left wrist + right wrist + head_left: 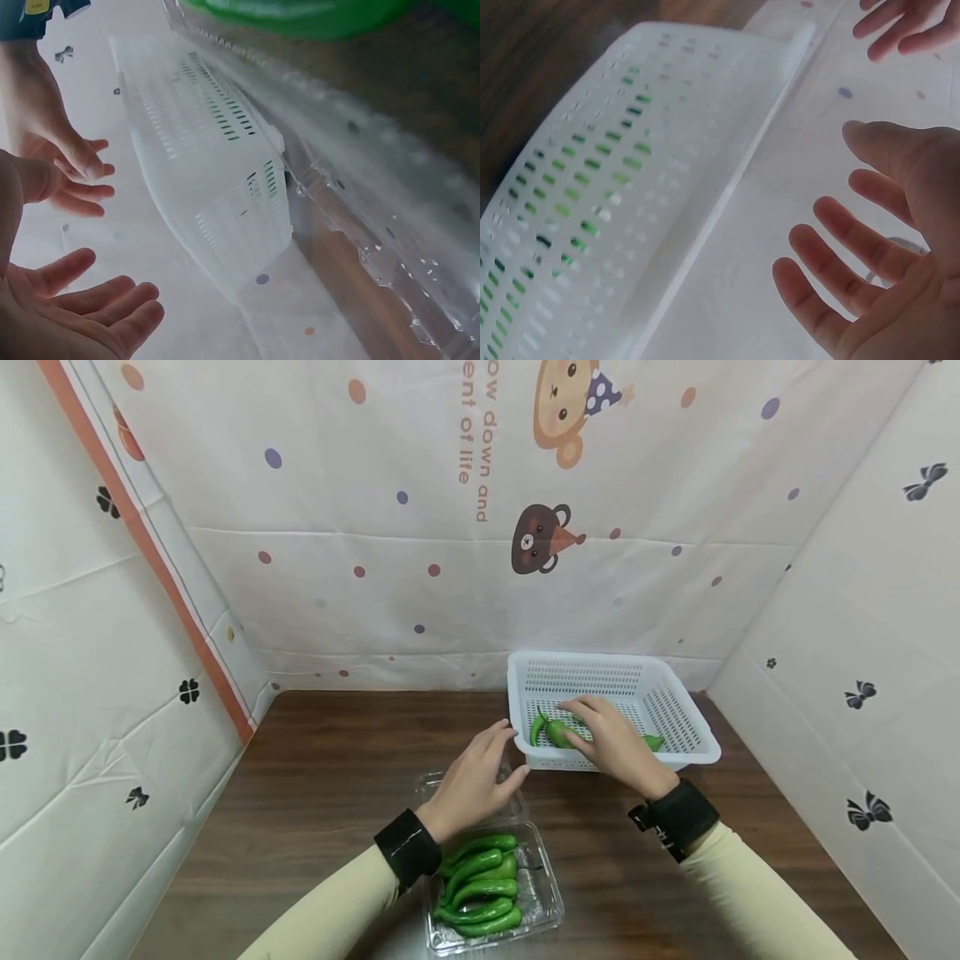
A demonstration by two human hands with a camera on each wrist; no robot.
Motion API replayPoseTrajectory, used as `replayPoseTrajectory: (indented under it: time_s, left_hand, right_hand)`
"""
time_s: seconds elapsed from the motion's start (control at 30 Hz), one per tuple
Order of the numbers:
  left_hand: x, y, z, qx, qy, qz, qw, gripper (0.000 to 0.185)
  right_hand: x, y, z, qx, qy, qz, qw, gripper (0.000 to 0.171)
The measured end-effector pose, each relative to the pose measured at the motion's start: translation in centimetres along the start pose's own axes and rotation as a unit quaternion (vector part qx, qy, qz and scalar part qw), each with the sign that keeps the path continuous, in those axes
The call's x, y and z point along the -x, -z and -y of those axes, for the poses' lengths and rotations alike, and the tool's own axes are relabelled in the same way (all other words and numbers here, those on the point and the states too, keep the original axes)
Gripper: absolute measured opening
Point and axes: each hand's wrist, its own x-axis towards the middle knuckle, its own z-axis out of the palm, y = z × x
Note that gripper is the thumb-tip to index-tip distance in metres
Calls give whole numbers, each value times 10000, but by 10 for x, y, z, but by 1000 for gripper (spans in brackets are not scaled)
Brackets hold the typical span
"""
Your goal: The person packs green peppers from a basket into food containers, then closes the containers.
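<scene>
Over the white perforated basket [678, 710] at the back right, my right hand [611, 739] reaches in with spread, relaxed fingers. Beneath it lie green peppers [558, 732], partly covered by the hand. My left hand [471, 783] hovers beside the basket's left side, fingers extended and holding nothing. Below that hand sits a clear plastic clamshell box [551, 902] with several long green peppers [483, 889] in its tray. Its clear lid [429, 785] lies folded back toward the basket, partly hidden by the left hand. In the right wrist view, the right fingers [829, 262] grip nothing.
A dark brown wooden table [330, 760] bears the box and basket. Behind it hangs a white printed cloth [420, 585], with similar cloths at the left [90, 710] and right [840, 635]. The basket stands close to the back cloth.
</scene>
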Motion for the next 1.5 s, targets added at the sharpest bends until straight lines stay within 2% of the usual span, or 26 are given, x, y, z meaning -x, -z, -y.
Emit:
replayPoseTrajectory:
  time_s: [0.17,0.37,0.73,0.87,1.1,1.37,1.5]
  left_hand:
    - [-10,-5,3,-81,203,163,9996,56]
    - [-19,-11,6,-74,399,502,9979,56]
    - [-30,-21,17,-190,677,693,9951,60]
    - [-30,-21,17,-190,715,751,9944,61]
    - [-34,-24,16,-73,485,696,9964,57]
    - [-38,-26,16,-100,513,771,9957,58]
    - [-39,-28,17,-128,558,839,9948,57]
  right_hand:
    - [-2,-1,-13,66,-137,203,9997,46]
    - [-1,-3,-31,1,-659,645,9957,50]
    - [-4,-2,-57,-72,-1204,1335,9837,56]
    - [-7,-1,-65,-130,-1216,1538,9805,57]
    - [-15,-1,-82,-196,-1101,1937,9747,53]
    - [-24,-3,-101,-113,-1001,2501,9630,48]
    - [-28,-5,-106,-135,-1111,2811,9531,47]
